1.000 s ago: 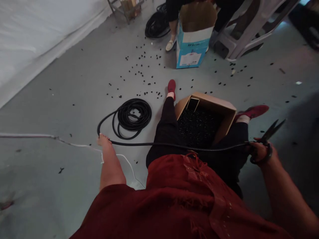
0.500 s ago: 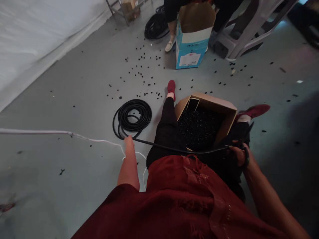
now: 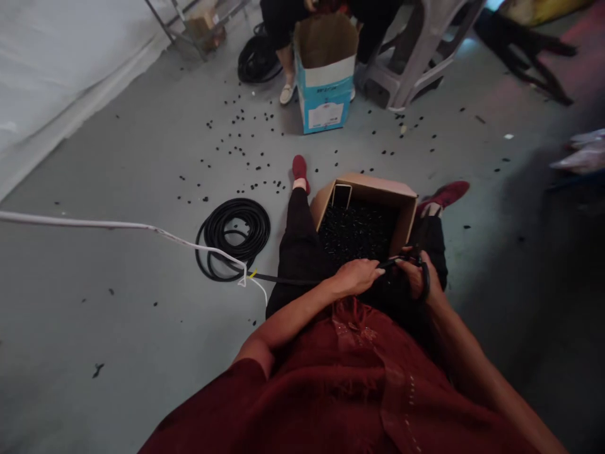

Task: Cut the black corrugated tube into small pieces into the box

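Note:
My left hand (image 3: 358, 276) is closed around a black hose (image 3: 288, 280) above my lap. From there the hose runs left across my thigh to a coil (image 3: 261, 227) on the floor. Close by on the right, my right hand (image 3: 416, 280) grips dark scissors (image 3: 426, 284), one loop of the handle showing beside the wrist. The hose's end lies between the two hands, by the scissors; the blades are hard to make out. Beneath and beyond the hands, a cardboard box (image 3: 390, 186) between my legs contains many short black pieces (image 3: 354, 230).
A white cord (image 3: 118, 224) stretches in from the left past the coil. Black bits are scattered over the floor. Ahead, a person sits behind a blue and white carton (image 3: 326, 104), near a grey plastic stool (image 3: 409, 75) and another black coil (image 3: 255, 60).
My left hand has moved from beside the floor coil across to my right hand, and now holds the hose near its end. The right hand has come slightly inward; the view has shifted.

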The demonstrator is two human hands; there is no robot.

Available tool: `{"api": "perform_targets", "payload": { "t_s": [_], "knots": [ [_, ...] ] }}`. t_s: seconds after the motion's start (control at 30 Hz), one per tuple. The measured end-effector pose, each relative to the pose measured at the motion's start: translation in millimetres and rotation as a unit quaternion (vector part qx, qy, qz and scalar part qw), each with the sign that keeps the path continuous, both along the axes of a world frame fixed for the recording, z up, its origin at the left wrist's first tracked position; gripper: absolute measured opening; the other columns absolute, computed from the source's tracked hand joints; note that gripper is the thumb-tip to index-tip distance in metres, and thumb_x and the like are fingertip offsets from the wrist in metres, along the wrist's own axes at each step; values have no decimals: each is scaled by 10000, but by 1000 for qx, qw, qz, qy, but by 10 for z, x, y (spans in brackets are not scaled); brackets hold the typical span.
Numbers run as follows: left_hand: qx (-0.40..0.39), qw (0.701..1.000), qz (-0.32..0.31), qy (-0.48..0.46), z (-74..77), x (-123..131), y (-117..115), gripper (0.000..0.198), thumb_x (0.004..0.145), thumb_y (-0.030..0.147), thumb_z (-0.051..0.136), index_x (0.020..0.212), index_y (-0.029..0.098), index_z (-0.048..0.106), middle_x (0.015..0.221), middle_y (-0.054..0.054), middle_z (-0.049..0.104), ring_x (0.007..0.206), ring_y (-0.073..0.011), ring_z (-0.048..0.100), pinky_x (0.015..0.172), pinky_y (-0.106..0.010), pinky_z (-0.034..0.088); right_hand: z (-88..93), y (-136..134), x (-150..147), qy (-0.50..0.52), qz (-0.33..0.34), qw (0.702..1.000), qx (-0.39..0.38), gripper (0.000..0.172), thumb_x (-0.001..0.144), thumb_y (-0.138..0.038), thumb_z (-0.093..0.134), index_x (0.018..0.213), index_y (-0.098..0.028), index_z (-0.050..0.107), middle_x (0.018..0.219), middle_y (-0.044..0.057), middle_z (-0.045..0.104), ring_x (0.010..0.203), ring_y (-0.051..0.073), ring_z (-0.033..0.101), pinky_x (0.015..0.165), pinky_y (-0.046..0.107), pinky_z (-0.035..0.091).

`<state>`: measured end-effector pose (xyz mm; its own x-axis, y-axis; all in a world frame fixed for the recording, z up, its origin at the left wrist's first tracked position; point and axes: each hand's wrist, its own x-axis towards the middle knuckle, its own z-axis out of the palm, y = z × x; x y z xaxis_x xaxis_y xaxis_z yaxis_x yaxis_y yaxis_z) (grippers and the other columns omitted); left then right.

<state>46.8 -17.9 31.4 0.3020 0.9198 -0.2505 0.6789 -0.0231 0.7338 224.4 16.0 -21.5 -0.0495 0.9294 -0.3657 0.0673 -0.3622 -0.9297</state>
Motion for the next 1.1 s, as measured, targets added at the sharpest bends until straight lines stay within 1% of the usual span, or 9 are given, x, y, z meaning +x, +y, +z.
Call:
{"api": "perform_targets", "payload": {
  "t_s": [0.1,0.2,0.27,0.4,0.6,0.7,0.83,1.0,1.1],
  "knots": [
    [-53,998,-22,-23,-148,103,20,318,929,290,371,992,122,634,801,-97,679,688,-174,624,650,-275,483,82,-27,-45,-31,21,999,38,439,671,-384,690,1036,-231,499,815,-10,633,630,125,583,606,259,492],
    [-148,985,12,-83,-275,65,69,319,924,272,337,943,126,621,676,-17,616,559,-106,552,540,-206,432,106,-64,-83,-44,47,996,63,406,724,-411,640,1053,-226,490,847,7,630,669,141,593,623,269,489],
    [-186,974,38,-121,-318,36,103,321,913,301,362,906,124,630,656,1,592,529,-86,510,516,-189,403,86,-79,-83,-70,59,993,72,400,746,-424,611,1067,-219,493,845,17,636,683,156,607,638,284,493],
    [-127,984,84,-95,-370,-36,161,303,885,307,436,953,139,679,721,-4,635,614,-92,528,596,-193,407,20,-77,40,-143,83,986,29,415,791,-472,555,1118,-220,515,790,17,652,632,171,630,612,302,503],
    [-67,974,208,-64,-475,-247,252,408,885,362,484,1220,182,631,802,-19,699,659,-122,588,685,-226,441,38,-164,369,-244,167,955,-14,446,840,-548,502,1184,-269,554,784,24,694,631,191,657,621,306,500],
    [-57,975,210,-47,-499,-329,302,391,884,353,495,1213,197,638,810,-19,706,694,-130,611,708,-229,446,58,-257,407,-281,207,937,-24,466,849,-564,488,1207,-274,556,815,36,701,690,219,670,649,313,493],
    [-40,977,204,-35,-486,-355,339,345,886,304,487,1160,185,659,815,-27,700,761,-137,619,725,-221,445,40,-344,328,-293,226,929,-6,488,850,-541,500,1231,-238,535,963,78,695,882,258,663,735,329,486],
    [-29,974,217,-56,-413,-317,316,318,886,302,478,1111,170,661,805,-26,674,743,-129,589,687,-214,429,-16,-361,240,-274,218,936,48,541,802,-494,579,1262,-225,489,1074,91,653,932,245,633,793,356,480],
    [-43,967,229,-103,-391,-311,301,353,898,341,451,1117,144,646,761,-16,636,670,-105,541,626,-202,406,-45,-356,238,-262,204,942,53,570,789,-488,593,1277,-220,470,1092,98,641,950,244,625,809,369,481]
  ]
}}
